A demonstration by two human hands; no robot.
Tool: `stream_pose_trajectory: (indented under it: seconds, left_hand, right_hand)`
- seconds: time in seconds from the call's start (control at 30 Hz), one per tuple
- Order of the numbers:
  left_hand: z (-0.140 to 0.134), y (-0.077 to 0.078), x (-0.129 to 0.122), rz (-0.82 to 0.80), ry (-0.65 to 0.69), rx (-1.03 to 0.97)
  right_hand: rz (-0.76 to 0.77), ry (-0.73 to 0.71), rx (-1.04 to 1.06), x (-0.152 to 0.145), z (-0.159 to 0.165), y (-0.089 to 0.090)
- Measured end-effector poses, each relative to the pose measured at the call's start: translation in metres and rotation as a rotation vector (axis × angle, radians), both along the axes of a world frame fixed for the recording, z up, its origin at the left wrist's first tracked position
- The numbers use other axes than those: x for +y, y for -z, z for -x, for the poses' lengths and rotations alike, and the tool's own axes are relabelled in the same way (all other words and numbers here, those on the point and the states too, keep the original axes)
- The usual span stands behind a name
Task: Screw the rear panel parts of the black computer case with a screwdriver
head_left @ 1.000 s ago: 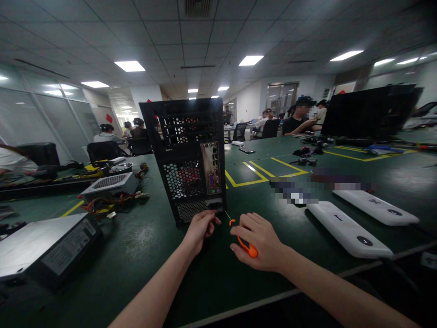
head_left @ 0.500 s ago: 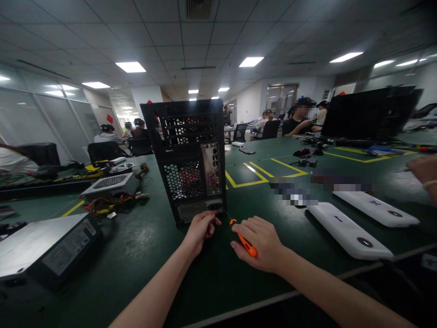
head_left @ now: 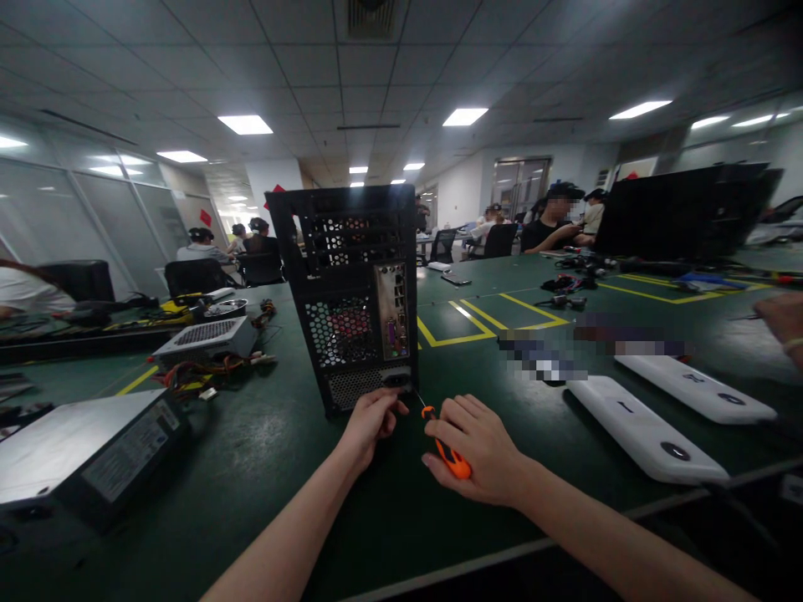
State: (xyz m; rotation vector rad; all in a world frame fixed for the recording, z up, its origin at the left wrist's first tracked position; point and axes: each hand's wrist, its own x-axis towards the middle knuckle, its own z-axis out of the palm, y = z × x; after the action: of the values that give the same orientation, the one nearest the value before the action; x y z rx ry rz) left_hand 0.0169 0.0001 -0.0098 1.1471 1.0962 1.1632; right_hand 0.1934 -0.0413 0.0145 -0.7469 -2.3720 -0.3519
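While standing on the dark-green tabletop (head_left: 251, 456), the black, hex-perforated computer case (head_left: 344, 286) is holding a silvery port panel (head_left: 392, 313) and mesh-faced unit (head_left: 355, 390). Right hand (head_left: 473, 443) is gripping an orange-and-black screwdriver (head_left: 457, 465), shaft pointing toward the lower corner; left hand (head_left: 371, 425) is resting half-curled there, hold unclear.

Tall black metal PC case (head_left: 357, 284) stands mid-left on the flat green bench (head_left: 251, 460), left hand (head_left: 375, 418) right at its bottom edge. Just right of that is the right hand (head_left: 480, 447) with an orange-and-black screwdriver (head_left: 452, 461) in it. Boxy silver metal power supply (head_left: 113, 451) sits near left, vented grey metal power supply (head_left: 210, 339) behind it. Long white plastic slab (head_left: 640, 422) lies off right, big black flat monitor (head_left: 665, 213) way behind.
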Motion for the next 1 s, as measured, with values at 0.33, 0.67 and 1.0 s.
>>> stream_pose_trajectory:
  seconds: [0.33, 0.67, 1.0]
  left_hand:
    - [0.005, -0.005, 0.000, 0.055, -0.031, 0.148]
    - [0.023, -0.024, -0.008, -0.254, -0.123, 1.077]
    - [0.024, -0.017, -0.014, -0.405, -0.009, 1.285]
  right_hand:
    - [0.192, 0.146, 0.040, -0.015, -0.003, -0.004]
    - [0.071, 0.348, -0.038, -0.025, 0.002, 0.006]
    - [0.024, 0.510, -0.101, -0.027, 0.020, 0.007]
